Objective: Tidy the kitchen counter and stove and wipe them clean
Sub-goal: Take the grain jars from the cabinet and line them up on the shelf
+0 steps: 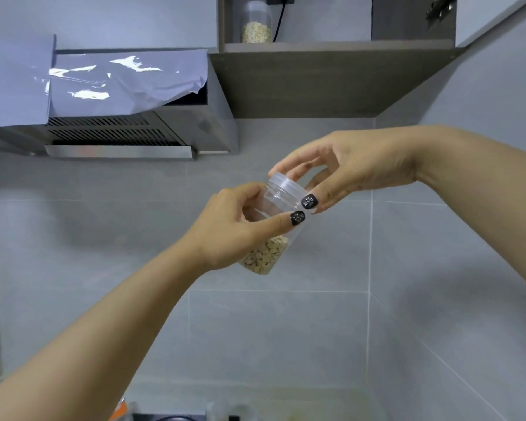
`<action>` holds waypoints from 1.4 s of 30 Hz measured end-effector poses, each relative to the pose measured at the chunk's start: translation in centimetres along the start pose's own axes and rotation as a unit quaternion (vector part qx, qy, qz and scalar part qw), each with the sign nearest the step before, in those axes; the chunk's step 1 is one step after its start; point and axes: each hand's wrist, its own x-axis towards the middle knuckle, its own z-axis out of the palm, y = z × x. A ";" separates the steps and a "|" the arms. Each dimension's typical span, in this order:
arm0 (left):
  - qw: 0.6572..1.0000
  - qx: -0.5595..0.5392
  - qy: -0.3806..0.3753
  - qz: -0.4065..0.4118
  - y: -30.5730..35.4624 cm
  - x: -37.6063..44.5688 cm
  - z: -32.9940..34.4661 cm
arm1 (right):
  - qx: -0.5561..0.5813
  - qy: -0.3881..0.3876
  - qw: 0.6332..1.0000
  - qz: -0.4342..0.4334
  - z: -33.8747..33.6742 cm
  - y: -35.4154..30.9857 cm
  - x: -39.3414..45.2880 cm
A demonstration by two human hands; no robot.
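Note:
A clear plastic jar point(266, 253) partly filled with oats is held up in front of the grey tiled wall, tilted with its top to the upper right. My left hand point(225, 226) grips the jar's body, thumb across its front. My right hand point(340, 168) comes in from the right, and its fingers and thumb curl round the jar's clear screw lid point(286, 185). The counter and stove are almost out of view at the bottom edge.
A range hood point(119, 135) wrapped in grey plastic film hangs at the upper left. An open wall shelf point(331, 45) at the top holds a second oat jar point(255, 25) beside a black cable. A few blurred counter items show at the bottom edge.

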 end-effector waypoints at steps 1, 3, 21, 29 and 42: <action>1.000 0.015 0.004 0.000 0.1 0.0 0.2 | -0.002 0.001 1.000 0.007 0.1 0.0 -0.1; 0.999 0.038 0.011 -0.002 0.3 0.1 0.5 | -0.006 0.015 1.000 0.023 0.4 0.0 -0.3; 0.995 -0.073 -0.064 -0.025 0.4 0.2 2.5 | -0.033 0.063 0.995 0.074 1.2 1.4 -1.3; 0.993 0.111 0.040 0.013 -0.5 -0.1 4.0 | -0.101 0.139 0.981 0.086 2.8 2.0 -0.4; 0.949 0.275 0.145 0.046 -0.1 0.9 5.7 | -0.196 0.201 0.938 0.202 4.2 1.7 1.2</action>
